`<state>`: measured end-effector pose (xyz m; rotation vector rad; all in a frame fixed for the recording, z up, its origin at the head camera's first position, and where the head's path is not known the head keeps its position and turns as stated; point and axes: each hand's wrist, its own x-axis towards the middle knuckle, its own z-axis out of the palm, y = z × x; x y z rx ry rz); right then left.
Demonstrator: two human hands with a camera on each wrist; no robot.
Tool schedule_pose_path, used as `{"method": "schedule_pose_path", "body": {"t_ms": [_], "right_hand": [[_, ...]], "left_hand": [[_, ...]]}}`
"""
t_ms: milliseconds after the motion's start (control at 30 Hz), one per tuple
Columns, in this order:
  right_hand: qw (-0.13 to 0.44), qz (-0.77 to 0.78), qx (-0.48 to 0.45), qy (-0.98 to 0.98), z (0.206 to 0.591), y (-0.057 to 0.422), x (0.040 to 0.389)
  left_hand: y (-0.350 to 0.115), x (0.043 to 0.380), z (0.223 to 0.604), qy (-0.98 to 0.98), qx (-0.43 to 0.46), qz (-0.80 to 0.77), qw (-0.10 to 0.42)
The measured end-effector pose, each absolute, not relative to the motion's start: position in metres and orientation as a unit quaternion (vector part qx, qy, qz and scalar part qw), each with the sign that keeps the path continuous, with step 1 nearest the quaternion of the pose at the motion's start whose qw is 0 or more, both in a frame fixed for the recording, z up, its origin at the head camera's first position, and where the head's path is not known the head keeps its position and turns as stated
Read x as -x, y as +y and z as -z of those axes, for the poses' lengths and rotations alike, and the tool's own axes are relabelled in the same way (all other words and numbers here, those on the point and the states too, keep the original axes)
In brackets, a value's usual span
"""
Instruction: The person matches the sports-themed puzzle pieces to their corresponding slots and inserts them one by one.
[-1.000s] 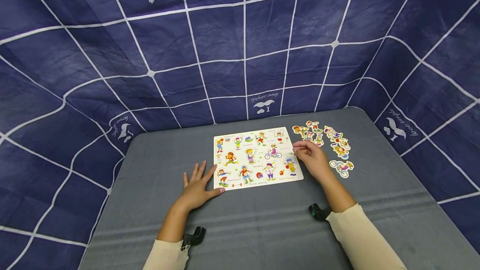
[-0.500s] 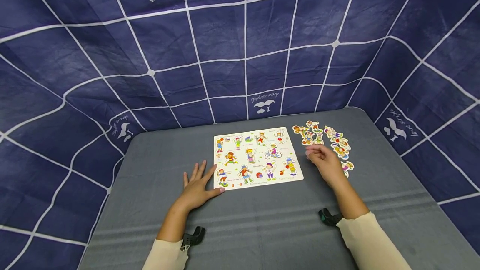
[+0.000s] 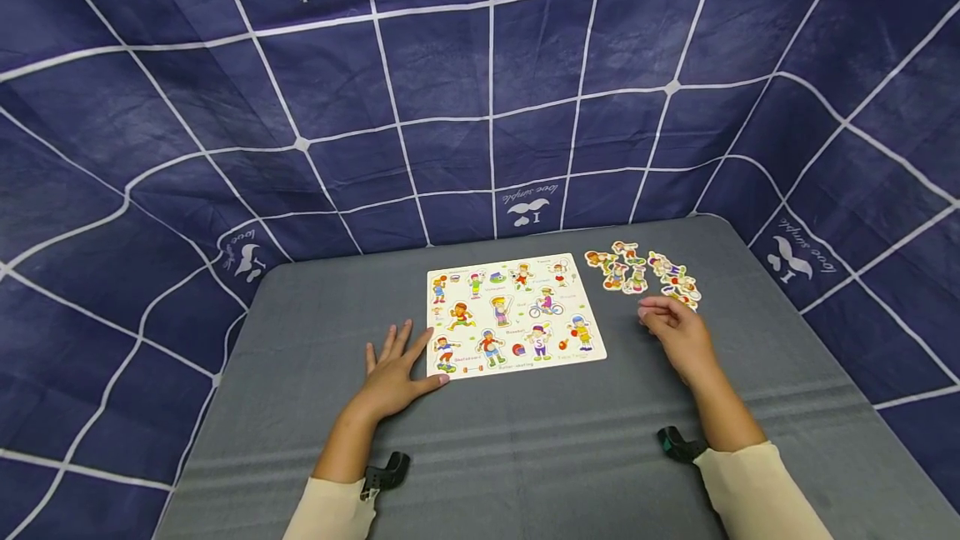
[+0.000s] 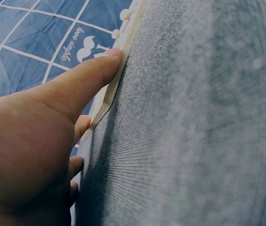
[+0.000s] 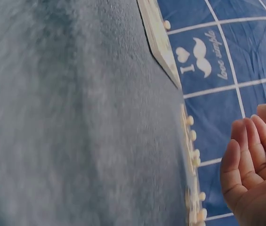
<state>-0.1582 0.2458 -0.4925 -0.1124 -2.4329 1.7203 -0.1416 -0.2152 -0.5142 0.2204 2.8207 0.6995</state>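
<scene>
A white puzzle board (image 3: 472,276) printed with children playing sports lies on the table. My left hand (image 3: 393,382) rests at its near left corner, fingers spread. In the left wrist view the thumb (image 4: 107,66) lies along the board's edge (image 4: 108,96). My right hand (image 3: 678,340) hovers right of the board, just in front of the loose puzzle pieces (image 3: 635,279). Its fingers (image 5: 248,150) are loosely bent, with nothing seen between them in the right wrist view. Small round knobs (image 5: 192,135) show on the pieces there. The hand hides the nearest piece, one with a bicycle.
The grey cloth-covered table (image 3: 517,448) extends around the board. Behind it and at both sides hangs a dark blue curtain (image 3: 420,90) with white grid lines. A black wrist device (image 3: 387,472) is strapped to the left wrist, another (image 3: 681,445) to the right.
My right hand has moved right, from the board's right edge to in front of the loose pieces, now covering the bicycle piece. The left hand and the board stay put.
</scene>
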Motion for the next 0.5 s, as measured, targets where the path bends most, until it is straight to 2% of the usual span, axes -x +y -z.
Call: {"method": "schedule_pose_path", "body": {"t_ms": [500], "right_hand": [[0.084,-0.556,0.055,-0.825,0.500,0.277,0.146]], "left_hand": [[-0.216,0.143,0.517,0.962,-0.079,-0.236,0.116]]}}
